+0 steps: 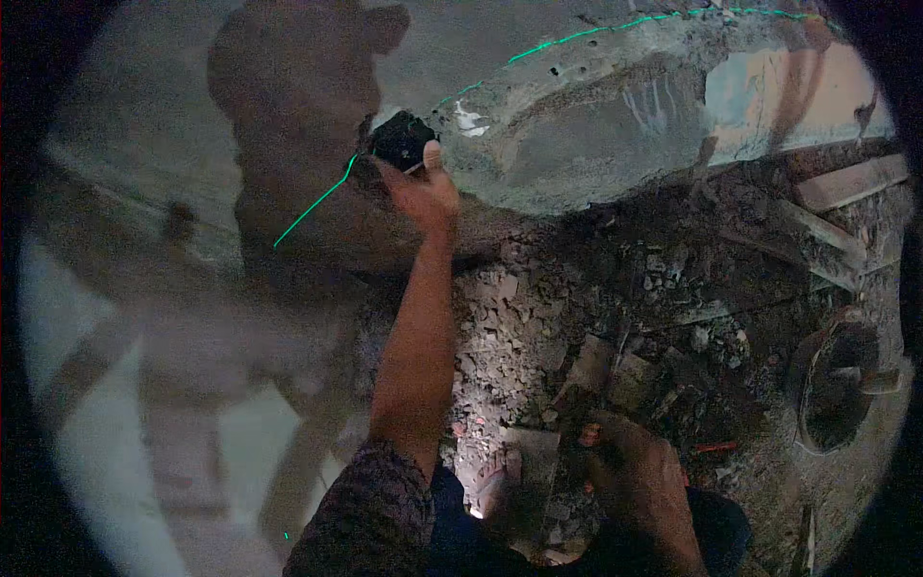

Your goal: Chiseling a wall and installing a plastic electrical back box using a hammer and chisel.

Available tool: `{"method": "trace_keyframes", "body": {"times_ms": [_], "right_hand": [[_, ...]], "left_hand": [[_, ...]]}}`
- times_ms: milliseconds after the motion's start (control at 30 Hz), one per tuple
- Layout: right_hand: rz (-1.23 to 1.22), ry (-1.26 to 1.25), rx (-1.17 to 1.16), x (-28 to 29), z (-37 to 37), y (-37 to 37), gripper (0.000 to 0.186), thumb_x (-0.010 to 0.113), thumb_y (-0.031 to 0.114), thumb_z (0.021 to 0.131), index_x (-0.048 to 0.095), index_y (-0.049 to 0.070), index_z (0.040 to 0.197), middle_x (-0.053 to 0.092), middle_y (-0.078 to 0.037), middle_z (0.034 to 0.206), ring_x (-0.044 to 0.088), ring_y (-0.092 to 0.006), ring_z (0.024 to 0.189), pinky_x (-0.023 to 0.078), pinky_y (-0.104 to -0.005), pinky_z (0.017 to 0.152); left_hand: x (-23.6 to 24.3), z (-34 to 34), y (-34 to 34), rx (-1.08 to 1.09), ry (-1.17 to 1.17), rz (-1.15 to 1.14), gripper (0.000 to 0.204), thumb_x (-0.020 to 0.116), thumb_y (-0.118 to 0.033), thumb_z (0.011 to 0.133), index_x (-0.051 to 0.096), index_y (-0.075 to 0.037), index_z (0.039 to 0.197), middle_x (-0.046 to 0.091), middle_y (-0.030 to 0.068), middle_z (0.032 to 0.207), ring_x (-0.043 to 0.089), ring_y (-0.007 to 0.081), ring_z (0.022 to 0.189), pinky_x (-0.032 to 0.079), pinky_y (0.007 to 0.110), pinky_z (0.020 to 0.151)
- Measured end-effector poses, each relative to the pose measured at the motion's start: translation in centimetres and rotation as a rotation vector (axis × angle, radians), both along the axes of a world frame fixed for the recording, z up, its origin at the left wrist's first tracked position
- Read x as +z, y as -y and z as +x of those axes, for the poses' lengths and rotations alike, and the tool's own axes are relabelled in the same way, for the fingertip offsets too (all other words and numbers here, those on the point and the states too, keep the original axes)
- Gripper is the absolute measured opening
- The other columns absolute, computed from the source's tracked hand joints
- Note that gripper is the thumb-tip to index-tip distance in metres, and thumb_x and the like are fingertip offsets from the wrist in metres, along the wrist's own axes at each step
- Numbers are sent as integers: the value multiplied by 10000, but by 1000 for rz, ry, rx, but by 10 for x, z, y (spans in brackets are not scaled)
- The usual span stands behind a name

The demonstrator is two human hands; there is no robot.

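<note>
My left hand (423, 197) is stretched forward to the wall. Its fingers and thumb grip a black boxy device (404, 139), held up against the grey plastered surface (577, 163). A thin bright green light line (312, 207) runs across the wall to both sides of the device and bends where the surface changes. Lower down at the right, my right hand (620, 447) is in dim light over the rubble. Its fingers look curled, and whatever they may hold is lost in the dark.
Broken rubble (510, 337) covers the floor below the wall. At the right lie wooden boards (851, 183) and a round dark basin (812, 423) with a piece of wood across its rim. A bright light patch (476, 495) falls near my legs. Shadows cross the wall at left.
</note>
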State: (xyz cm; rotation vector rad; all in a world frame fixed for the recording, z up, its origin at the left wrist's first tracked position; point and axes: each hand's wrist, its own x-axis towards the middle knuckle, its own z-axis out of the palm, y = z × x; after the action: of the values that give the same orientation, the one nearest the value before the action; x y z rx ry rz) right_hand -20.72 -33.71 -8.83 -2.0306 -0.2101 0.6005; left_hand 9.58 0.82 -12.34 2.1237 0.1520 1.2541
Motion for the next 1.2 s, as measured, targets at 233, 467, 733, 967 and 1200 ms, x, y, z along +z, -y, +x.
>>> {"method": "trace_keyframes", "body": {"times_ms": [233,467,733,967,1200], "right_hand": [[-31,-208,-57,7,10,-7,413,687,190,884,622,63,1272,722,-195,1018,722,-342,890,555,-432,750],[17,-132,-123,7,11,-11,404,660,212,903,633,64,1278,724,-192,1062,722,-330,964,556,-421,808],[-102,-121,-95,3,12,-17,446,681,251,892,617,83,1300,711,-173,1136,699,-341,1036,553,-436,854],[-125,5,-39,-12,10,-19,435,682,215,882,622,67,1287,718,-166,1072,705,-331,1006,551,-442,845],[-80,46,-84,-18,6,-15,414,695,239,869,633,76,1244,715,-157,1063,710,-306,971,545,-428,810]], "left_hand": [[1,-7,7,219,-50,140,986,690,-492,896,204,103,1515,381,332,1472,390,428,1379,291,462,1161],[2,-8,8,99,-34,-11,1035,652,-561,891,161,93,1526,334,383,1479,340,511,1385,289,517,1150],[3,-11,6,69,-25,-4,1019,693,-497,881,177,120,1508,341,380,1471,369,502,1362,290,514,1149],[2,-6,5,151,3,88,961,691,-439,902,212,171,1471,335,388,1472,339,489,1396,268,489,1174],[7,-12,11,121,-68,15,992,660,-462,908,149,149,1499,262,378,1516,271,483,1433,230,503,1194]]}}
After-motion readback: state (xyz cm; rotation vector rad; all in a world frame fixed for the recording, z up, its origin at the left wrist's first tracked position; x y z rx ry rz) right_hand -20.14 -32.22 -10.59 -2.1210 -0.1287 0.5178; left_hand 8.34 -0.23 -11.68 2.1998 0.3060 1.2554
